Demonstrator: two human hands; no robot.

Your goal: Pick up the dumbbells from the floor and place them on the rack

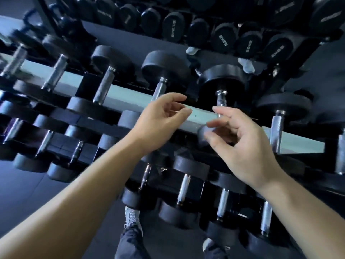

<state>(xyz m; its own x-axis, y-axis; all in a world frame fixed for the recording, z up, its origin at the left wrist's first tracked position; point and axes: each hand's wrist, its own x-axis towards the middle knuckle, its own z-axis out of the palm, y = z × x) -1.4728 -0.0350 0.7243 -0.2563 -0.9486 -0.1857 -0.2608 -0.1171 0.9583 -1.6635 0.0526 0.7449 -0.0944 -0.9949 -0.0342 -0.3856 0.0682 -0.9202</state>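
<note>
dumbbells (164, 66) rest on the rack (123, 95) while left grip (160, 116) and right grip (242, 146) hover, fingers apart.

Dim bluish light, motion blur leftward, wide-angle bending at edges.

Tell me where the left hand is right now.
In the head view, the left hand hovers open just left of centre, in front of the rack's pale rail, beside the right hand.

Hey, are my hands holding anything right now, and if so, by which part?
Nothing is held: the left hand and right hand are both open over the rack.
</note>
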